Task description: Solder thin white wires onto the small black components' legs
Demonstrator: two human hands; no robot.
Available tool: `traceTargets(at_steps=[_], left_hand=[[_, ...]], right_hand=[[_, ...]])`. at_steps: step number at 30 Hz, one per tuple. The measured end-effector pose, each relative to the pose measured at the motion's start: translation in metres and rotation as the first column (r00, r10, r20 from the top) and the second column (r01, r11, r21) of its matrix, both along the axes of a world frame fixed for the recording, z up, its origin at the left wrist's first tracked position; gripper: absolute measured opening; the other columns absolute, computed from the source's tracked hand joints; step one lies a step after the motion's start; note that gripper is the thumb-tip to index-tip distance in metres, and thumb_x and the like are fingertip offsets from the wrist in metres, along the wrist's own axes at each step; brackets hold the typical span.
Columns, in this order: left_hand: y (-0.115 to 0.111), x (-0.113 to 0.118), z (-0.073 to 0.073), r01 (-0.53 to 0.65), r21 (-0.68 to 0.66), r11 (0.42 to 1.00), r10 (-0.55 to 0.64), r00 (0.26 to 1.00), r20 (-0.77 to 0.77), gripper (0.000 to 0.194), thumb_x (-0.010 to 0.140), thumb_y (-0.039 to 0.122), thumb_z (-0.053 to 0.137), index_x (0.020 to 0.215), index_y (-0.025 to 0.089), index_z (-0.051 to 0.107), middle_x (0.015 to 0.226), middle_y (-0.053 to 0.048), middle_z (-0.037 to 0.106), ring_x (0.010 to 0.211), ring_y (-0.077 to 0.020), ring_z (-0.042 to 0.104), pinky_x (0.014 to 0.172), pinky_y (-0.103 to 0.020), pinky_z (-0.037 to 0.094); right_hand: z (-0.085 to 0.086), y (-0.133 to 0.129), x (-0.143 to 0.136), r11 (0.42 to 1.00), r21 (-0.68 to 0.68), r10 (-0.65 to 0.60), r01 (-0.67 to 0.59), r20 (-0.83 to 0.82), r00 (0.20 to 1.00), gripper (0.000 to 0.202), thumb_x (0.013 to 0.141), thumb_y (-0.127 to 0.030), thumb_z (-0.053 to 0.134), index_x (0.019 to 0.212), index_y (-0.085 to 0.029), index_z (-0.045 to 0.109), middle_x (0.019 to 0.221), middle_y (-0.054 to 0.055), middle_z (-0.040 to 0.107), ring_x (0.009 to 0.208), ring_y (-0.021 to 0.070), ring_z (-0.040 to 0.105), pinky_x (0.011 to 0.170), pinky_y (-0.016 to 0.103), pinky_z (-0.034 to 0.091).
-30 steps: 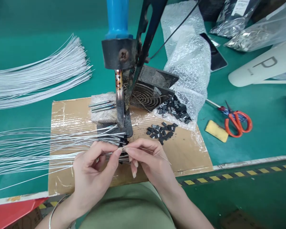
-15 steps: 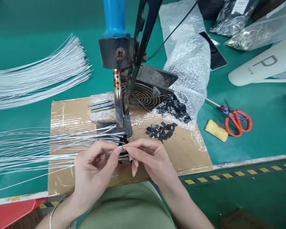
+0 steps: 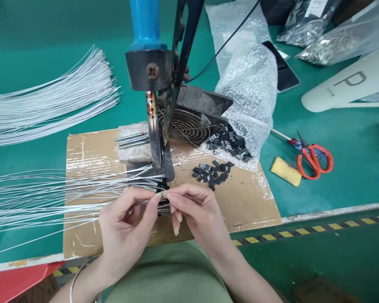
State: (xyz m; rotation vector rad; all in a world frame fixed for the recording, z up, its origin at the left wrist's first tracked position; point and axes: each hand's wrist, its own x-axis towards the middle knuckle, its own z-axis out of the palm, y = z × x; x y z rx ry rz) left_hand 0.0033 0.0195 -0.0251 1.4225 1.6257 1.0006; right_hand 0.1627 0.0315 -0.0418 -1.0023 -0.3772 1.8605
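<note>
In front of the soldering iron's tip, my left hand [image 3: 128,225] is closed in a pinch of thumb and forefinger. What sits between those fingertips is too small to make out. My right hand [image 3: 197,210] meets it, thumb and forefinger pinched on a thin wire [image 3: 205,205] that trails back across the palm. The fingertips of both hands nearly touch. Just behind them is a row of black connectors [image 3: 162,185], partly hidden by my fingers, with white wires [image 3: 82,189] running off to the left. The blue-handled soldering iron [image 3: 153,126] points downward in its stand.
Loose black connectors [image 3: 211,173] lie on the cardboard [image 3: 249,202], with more in a bubble-wrap bag [image 3: 246,88]. A fan [image 3: 189,124] stands behind the iron. Orange scissors [image 3: 316,162] and a yellow sponge [image 3: 286,171] are to the right. A wire bundle [image 3: 66,97] lies far left.
The view has shifted slightly, so the iron and stand appear a little further left. Both hands keep the same pinch at nearly the same place.
</note>
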Motion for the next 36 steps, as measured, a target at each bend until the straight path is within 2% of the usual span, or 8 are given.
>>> traceTargets(at_steps=[12, 19, 21, 23, 27, 29, 32, 36], left_hand=[[0.000, 0.020, 0.009, -0.141, -0.096, 0.985, 0.152, 0.981, 0.120, 0.011, 0.089, 0.021, 0.075, 0.079, 0.020, 0.074, 0.067, 0.002, 0.068, 0.059, -0.0100, 0.053, 0.052, -0.022, 0.038], [0.006, 0.010, 0.005, -0.031, -0.102, 0.994, 0.045, 0.988, 0.145, 0.008, 0.091, 0.019, 0.074, 0.083, 0.020, 0.076, 0.068, 0.003, 0.070, 0.055, -0.0075, 0.052, 0.051, -0.017, 0.041], [0.008, 0.007, 0.005, -0.028, -0.126, 0.992, 0.046, 0.989, 0.141, 0.006, 0.091, 0.021, 0.076, 0.085, 0.020, 0.076, 0.069, 0.003, 0.069, 0.057, -0.0076, 0.053, 0.052, -0.016, 0.042], [0.009, 0.006, 0.005, -0.031, -0.152, 0.988, 0.055, 0.987, 0.152, 0.003, 0.091, 0.023, 0.077, 0.089, 0.021, 0.078, 0.074, 0.002, 0.071, 0.061, -0.0085, 0.058, 0.055, -0.015, 0.045], [0.010, 0.004, 0.007, -0.022, -0.142, 0.990, 0.043, 0.988, 0.148, 0.003, 0.091, 0.023, 0.076, 0.092, 0.022, 0.079, 0.076, 0.002, 0.073, 0.063, -0.0083, 0.061, 0.056, -0.014, 0.047], [0.010, 0.003, 0.008, -0.012, -0.126, 0.992, 0.029, 0.991, 0.131, 0.004, 0.091, 0.022, 0.076, 0.089, 0.022, 0.079, 0.073, 0.002, 0.072, 0.061, -0.0075, 0.057, 0.055, -0.014, 0.044], [0.009, 0.001, 0.011, -0.012, -0.123, 0.992, 0.025, 0.995, 0.101, 0.005, 0.091, 0.022, 0.075, 0.089, 0.023, 0.080, 0.073, 0.002, 0.071, 0.059, -0.0080, 0.054, 0.053, -0.016, 0.042], [0.008, 0.000, 0.012, -0.023, -0.117, 0.993, 0.030, 0.997, 0.066, 0.006, 0.091, 0.025, 0.075, 0.089, 0.023, 0.080, 0.076, 0.001, 0.073, 0.060, -0.0102, 0.054, 0.051, -0.019, 0.041]], right_hand=[[-0.003, -0.009, -0.018, 0.983, -0.021, -0.182, 0.181, -0.025, 0.983, 0.011, 0.076, -0.033, 0.091, 0.079, -0.024, 0.087, 0.059, -0.002, 0.069, 0.043, 0.0086, 0.055, 0.038, 0.020, 0.055], [-0.007, -0.015, -0.001, 0.975, 0.178, -0.176, 0.135, 0.242, 0.954, 0.013, 0.089, -0.037, 0.081, 0.094, -0.027, 0.089, 0.077, 0.003, 0.078, 0.052, 0.0132, 0.069, 0.050, 0.026, 0.062], [-0.009, -0.014, 0.018, 0.941, 0.307, -0.274, 0.146, 0.430, 0.860, 0.013, 0.092, -0.034, 0.079, 0.098, -0.028, 0.088, 0.081, 0.003, 0.078, 0.057, 0.0145, 0.070, 0.053, 0.027, 0.062], [-0.011, -0.011, 0.039, 0.906, 0.403, -0.380, 0.129, 0.642, 0.667, 0.011, 0.092, -0.027, 0.079, 0.099, -0.028, 0.087, 0.084, 0.003, 0.078, 0.059, 0.0138, 0.068, 0.054, 0.027, 0.060], [-0.019, -0.001, 0.071, 0.855, 0.490, -0.440, -0.169, 0.859, 0.263, 0.007, 0.090, -0.021, 0.079, 0.094, -0.022, 0.084, 0.077, 0.002, 0.074, 0.062, 0.0143, 0.063, 0.056, 0.027, 0.055], [-0.022, 0.003, 0.078, 0.815, 0.476, -0.465, -0.330, 0.877, 0.117, 0.005, 0.089, -0.021, 0.079, 0.093, -0.019, 0.081, 0.073, 0.001, 0.069, 0.060, 0.0139, 0.059, 0.053, 0.027, 0.052], [-0.025, 0.004, 0.080, 0.773, 0.437, -0.478, -0.460, 0.878, 0.031, 0.005, 0.092, -0.021, 0.077, 0.096, -0.019, 0.078, 0.074, 0.001, 0.066, 0.059, 0.0134, 0.057, 0.052, 0.027, 0.050], [-0.027, 0.001, 0.080, 0.705, 0.442, -0.505, -0.555, 0.862, 0.044, 0.010, 0.098, -0.019, 0.070, 0.104, -0.020, 0.077, 0.078, 0.002, 0.069, 0.062, 0.0142, 0.059, 0.059, 0.029, 0.053]])
